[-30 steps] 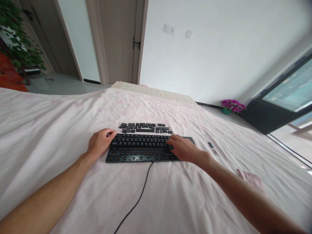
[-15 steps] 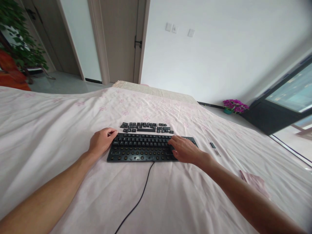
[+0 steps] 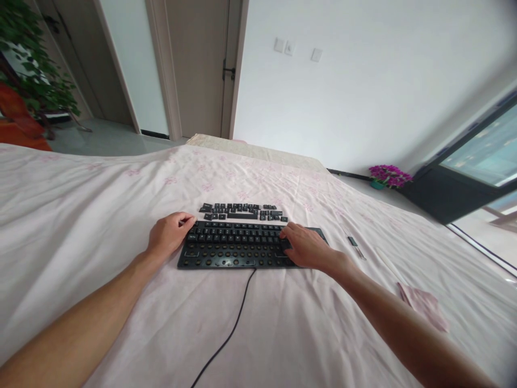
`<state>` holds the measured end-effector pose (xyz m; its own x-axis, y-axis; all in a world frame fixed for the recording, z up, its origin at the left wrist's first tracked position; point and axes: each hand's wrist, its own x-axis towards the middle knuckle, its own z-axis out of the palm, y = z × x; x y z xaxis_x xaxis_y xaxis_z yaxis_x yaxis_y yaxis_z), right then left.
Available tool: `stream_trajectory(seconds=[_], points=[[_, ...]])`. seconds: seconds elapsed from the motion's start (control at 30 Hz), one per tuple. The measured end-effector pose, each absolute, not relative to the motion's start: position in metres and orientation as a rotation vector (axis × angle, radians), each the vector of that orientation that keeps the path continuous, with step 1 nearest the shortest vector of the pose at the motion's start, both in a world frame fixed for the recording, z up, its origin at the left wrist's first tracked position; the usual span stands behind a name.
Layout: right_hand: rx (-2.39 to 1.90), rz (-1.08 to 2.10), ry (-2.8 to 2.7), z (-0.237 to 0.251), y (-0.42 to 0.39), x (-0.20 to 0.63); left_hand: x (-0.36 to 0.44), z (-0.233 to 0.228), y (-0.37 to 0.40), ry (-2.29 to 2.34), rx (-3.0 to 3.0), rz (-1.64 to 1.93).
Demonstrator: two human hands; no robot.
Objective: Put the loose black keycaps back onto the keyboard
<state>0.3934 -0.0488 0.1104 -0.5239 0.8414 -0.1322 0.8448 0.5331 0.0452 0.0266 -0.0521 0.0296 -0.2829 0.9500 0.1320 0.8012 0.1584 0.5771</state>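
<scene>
A black wired keyboard (image 3: 238, 237) lies on the bedsheet. Its upper rows bear keycaps; the lower rows are bare, with small round key seats showing. Thumb and fingers of my left hand (image 3: 169, 234) are closed on its top left corner. Over the right part of the keyboard my right hand (image 3: 305, 245) is bent, fingertips down among the keys; whether a keycap is between them is hidden. Loose black keycaps (image 3: 238, 207) lie in rows just beyond the keyboard, with a long spacebar (image 3: 242, 216) among them.
Right of the keyboard lies a small wire tool with a dark handle (image 3: 353, 241). Farther right are a thin white stick (image 3: 386, 260) and a pink cloth (image 3: 424, 306). The keyboard cable (image 3: 238, 318) runs toward me across the wrinkled bedsheet (image 3: 323, 334).
My right hand has shifted very slightly over the keys. My left hand, the keyboard and the loose keycaps stay where they were.
</scene>
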Motion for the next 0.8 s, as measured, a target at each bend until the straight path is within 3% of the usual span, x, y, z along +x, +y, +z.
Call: stream_trajectory(seconds=[0.27, 0.8], points=[[1.443, -0.060, 2.623, 0.1062, -0.0441, 0.3965, 0.0277, 0.0320, -0.0529, 2.183, 1.686, 0.821], [1.045, 0.213, 2.635, 0.1131, -0.0473, 0.3890, 0.0278, 0.0310, -0.0529, 2.191, 1.694, 0.817]])
